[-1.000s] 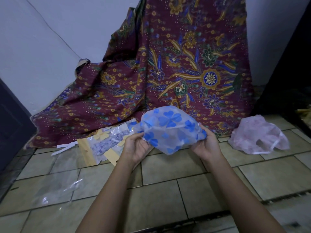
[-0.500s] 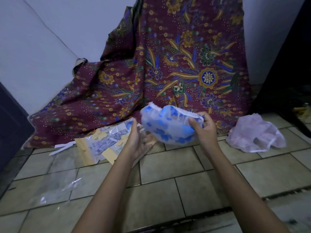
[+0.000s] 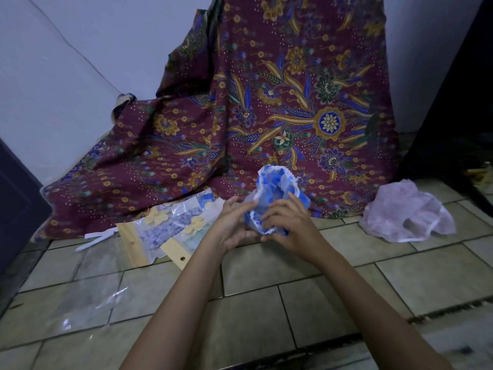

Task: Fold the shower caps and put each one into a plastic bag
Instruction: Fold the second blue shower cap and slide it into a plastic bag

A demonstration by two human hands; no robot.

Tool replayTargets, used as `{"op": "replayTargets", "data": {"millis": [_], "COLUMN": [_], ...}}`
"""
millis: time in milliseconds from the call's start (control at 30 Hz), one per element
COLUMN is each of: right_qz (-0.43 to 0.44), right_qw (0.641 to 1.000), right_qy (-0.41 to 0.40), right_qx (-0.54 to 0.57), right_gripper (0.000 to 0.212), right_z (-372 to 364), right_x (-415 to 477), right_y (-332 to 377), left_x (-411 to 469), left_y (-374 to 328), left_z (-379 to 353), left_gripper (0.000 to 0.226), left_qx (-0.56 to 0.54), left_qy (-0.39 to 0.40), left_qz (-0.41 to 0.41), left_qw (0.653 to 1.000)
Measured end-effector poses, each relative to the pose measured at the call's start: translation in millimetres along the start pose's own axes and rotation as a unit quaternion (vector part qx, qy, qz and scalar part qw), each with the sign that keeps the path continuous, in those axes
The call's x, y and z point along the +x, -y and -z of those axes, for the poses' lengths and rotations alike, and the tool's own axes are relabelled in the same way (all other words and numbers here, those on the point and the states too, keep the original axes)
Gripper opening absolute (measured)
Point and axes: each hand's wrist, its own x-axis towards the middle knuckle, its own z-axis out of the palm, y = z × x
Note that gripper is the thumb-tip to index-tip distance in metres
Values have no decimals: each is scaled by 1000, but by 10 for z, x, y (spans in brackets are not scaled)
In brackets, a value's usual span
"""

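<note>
A blue-patterned shower cap [image 3: 274, 188] with a white frilled edge is bunched up between both hands above the tiled floor. My left hand [image 3: 232, 225] cups it from the left and below. My right hand [image 3: 290, 222] presses onto its lower part from the right, fingers curled over it. A pink shower cap [image 3: 405, 212] lies loose on the floor at the right. Two bags with yellow headers holding packed caps [image 3: 165, 231] lie on the floor left of my hands. An empty clear plastic bag [image 3: 88, 303] lies flat at the lower left.
A maroon floral cloth [image 3: 266, 102] hangs down the white wall and spreads onto the floor behind everything. White paper strips [image 3: 98, 236] lie by its left edge. A dark object [image 3: 16, 206] stands at the far left, dark furniture [image 3: 458, 102] at the right.
The blue cap was spread wide between my hands; it has been folded together into a narrow upright bundle. Both hands moved closer together around it.
</note>
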Motion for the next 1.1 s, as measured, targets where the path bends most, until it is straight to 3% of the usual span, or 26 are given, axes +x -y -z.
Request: {"op": "replayTargets", "data": {"millis": [67,167,267,400,433,533,633,733,800,900,1100], "right_qz": [-48,-234,-408,-559,-571,-571,-570,-541,-556,-564,-606], "right_qw": [999,967,893,765,738,692,642,529,468,446,458], "right_qy": [20,-10,-145,-203,-200,-183,-188,-207,-207,-188,-110], "right_qx": [2,96,118,248,300,401,477,621,655,669,641], "right_gripper": [36,53,49,80,72,22,15,22,25,26,35], "right_z": [-8,2,-15,-57,-84,-118,-36,91,134,185,229], "right_x": [-18,-31,24,91,88,70,108,169,164,138,99], "right_y": [33,133,148,-16,-62,-119,-116,-111,-120,-110,-119], "left_x": [42,85,99,82,84,116,181,178,181,173,101], "left_y": [51,89,128,157,158,159,171,167,167,145,38], "left_z": [4,15,53,96,110,177,250,274,292,293,254], "left_gripper": [67,49,43,51,51,43,21,19,20,17,22], "left_qx": [-1,-29,-38,-51,-54,-64,-76,-56,-34,-42,-126], "left_qy": [-37,-48,-43,-7,0,6,4,2,-16,-61,-90], "left_qz": [-22,-65,-85,-125,-134,-136,-128,-106,-97,-81,-42], "left_qw": [999,996,995,991,989,989,989,993,995,994,987]}}
